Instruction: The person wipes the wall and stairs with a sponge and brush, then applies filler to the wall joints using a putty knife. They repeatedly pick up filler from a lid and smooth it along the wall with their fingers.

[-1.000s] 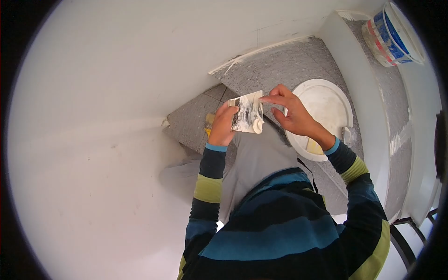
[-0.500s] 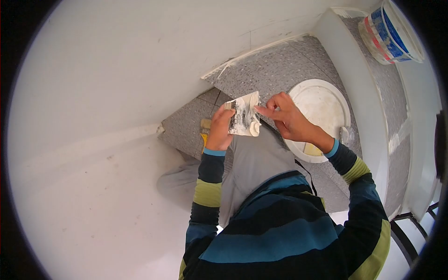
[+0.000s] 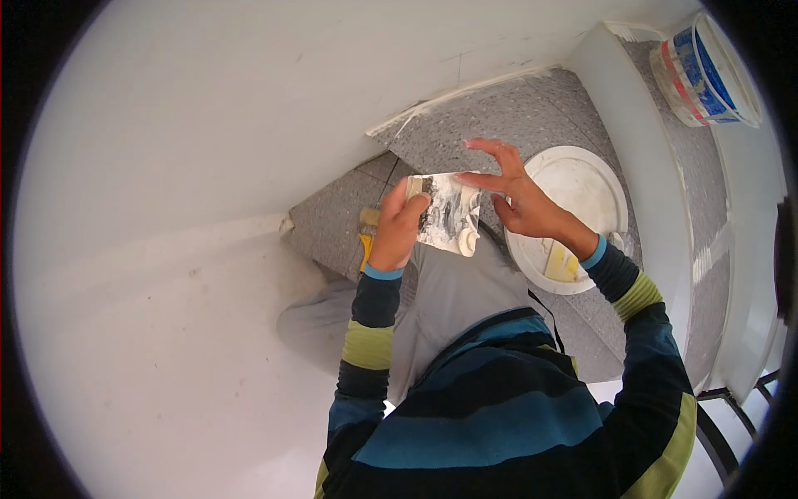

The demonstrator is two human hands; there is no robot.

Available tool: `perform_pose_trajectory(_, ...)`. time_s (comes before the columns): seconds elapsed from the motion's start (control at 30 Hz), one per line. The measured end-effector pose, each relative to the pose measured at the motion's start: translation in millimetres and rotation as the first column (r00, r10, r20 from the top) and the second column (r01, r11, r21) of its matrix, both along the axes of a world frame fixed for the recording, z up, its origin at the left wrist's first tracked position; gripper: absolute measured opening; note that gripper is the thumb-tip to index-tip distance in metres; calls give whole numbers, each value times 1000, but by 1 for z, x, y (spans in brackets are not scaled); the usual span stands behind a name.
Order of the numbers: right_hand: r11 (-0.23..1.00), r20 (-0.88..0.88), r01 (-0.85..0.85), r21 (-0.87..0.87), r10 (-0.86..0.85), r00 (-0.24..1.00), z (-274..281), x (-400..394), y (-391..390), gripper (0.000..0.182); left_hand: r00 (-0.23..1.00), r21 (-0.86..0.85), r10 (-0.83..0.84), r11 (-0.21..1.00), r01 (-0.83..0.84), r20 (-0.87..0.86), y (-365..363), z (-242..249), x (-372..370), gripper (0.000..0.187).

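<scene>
My left hand [image 3: 399,226] grips the left edge of a flat, square scraper [image 3: 447,214], its thumb on the near face. White paste is smeared over the scraper, with a thick lump at its lower right corner. My right hand [image 3: 525,198] has its fingers spread, one fingertip touching the scraper's upper right edge. Beside that hand, a round white lid [image 3: 582,183] lies on the speckled step, with a yellowish piece [image 3: 563,263] on its lower part.
A white, blue and red bucket [image 3: 697,75] stands on the step at the upper right. A yellow-handled brush [image 3: 366,249] lies left of my legs. White walls [image 3: 208,125] border the speckled steps [image 3: 490,112]. Dark railing bars [image 3: 721,441] show at the lower right.
The fingers of my right hand have spread apart, with one raised. The scraper has shifted slightly right and down in my left hand. More of the yellowish piece shows.
</scene>
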State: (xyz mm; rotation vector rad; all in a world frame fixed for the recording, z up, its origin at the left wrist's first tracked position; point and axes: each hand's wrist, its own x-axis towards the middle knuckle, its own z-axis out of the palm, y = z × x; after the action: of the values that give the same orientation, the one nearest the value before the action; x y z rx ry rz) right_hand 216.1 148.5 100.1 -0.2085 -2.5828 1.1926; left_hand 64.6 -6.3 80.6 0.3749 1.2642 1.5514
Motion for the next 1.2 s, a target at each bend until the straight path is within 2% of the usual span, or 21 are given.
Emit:
perform_pose_trajectory(0.13,1000,15,-29,-12,29,999,1,1,-4,62,1000,-4,11,1000,-11,17,0,-6,1,14)
perform_pose_trajectory(0.23,993,2,-83,-80,84,996,1,5,-5,58,994,-22,9,1000,-7,109,-1,-12,0,16)
perform_pose_trajectory(0.3,962,-85,-135,-236,118,989,-1,6,-3,53,982,-20,37,999,-34,184,-2,-14,2,23)
perform_pose_trajectory(0.33,963,-86,-136,-234,119,989,1,6,-7,53,982,-19,38,999,-35,183,-3,-14,3,23)
perform_pose_trajectory(0.4,986,-68,27,-166,-39,997,10,1,-19,58,969,-60,87,995,-74,233,-4,-11,4,25)
perform_pose_trajectory(0.43,986,-69,27,-166,-39,997,8,3,-18,58,969,-60,86,995,-74,232,-5,-12,4,25)
perform_pose_trajectory(0.47,994,-74,16,109,-8,997,5,7,-17,59,958,-29,93,996,-89,271,-6,-14,3,26)
perform_pose_trajectory(0.5,926,-71,6,377,23,997,3,10,-16,60,946,3,98,995,-104,310,-8,-15,2,27)
perform_pose_trajectory(0.63,882,-86,-24,470,72,994,-1,25,-1,64,939,-32,128,992,-124,319,-14,-21,2,28)
perform_pose_trajectory(0.7,975,-116,41,217,-16,993,-10,24,-1,57,967,-110,159,984,-139,200,-12,-39,4,29)
perform_pose_trajectory(0.77,989,-76,54,136,-44,996,-5,20,-7,49,986,-77,40,997,-28,159,-3,-22,4,23)
perform_pose_trajectory(0.8,995,-114,50,91,-39,993,-12,18,-7,46,985,-75,44,997,-32,168,-2,-18,6,24)
perform_pose_trajectory(0.83,998,-96,66,25,-63,993,-7,16,-10,44,984,-75,57,996,-45,170,-2,-16,7,24)
perform_pose_trajectory(0.87,995,-94,91,42,-87,992,-6,16,-10,44,984,-59,29,998,-19,174,-1,-18,7,24)
perform_pose_trajectory(0.93,991,-100,4,-135,-18,995,-14,13,-11,40,982,-85,67,995,-53,178,-4,-29,5,24)
perform_pose_trajectory(1.0,990,-120,-7,-142,-10,993,-21,17,-3,41,982,-82,59,996,-45,179,-5,-31,3,24)
perform_pose_trajectory(1.07,937,-161,-26,-349,-32,987,-33,24,21,45,969,-150,152,981,-124,195,-7,-34,0,24)
perform_pose_trajectory(1.1,985,-78,78,-153,-90,993,-40,29,43,49,969,-149,152,981,-123,196,-7,-36,-2,24)
perform_pose_trajectory(1.13,919,137,349,183,-376,917,-44,35,60,51,963,-123,149,985,-124,227,-8,-37,-2,24)
perform_pose_trajectory(1.17,799,228,345,492,-501,835,-53,40,90,53,955,-97,144,988,-123,260,-10,-39,-3,24)
perform_pose_trajectory(1.2,723,293,349,597,-601,744,-48,42,114,54,955,-101,143,988,-120,262,-15,-42,-4,24)
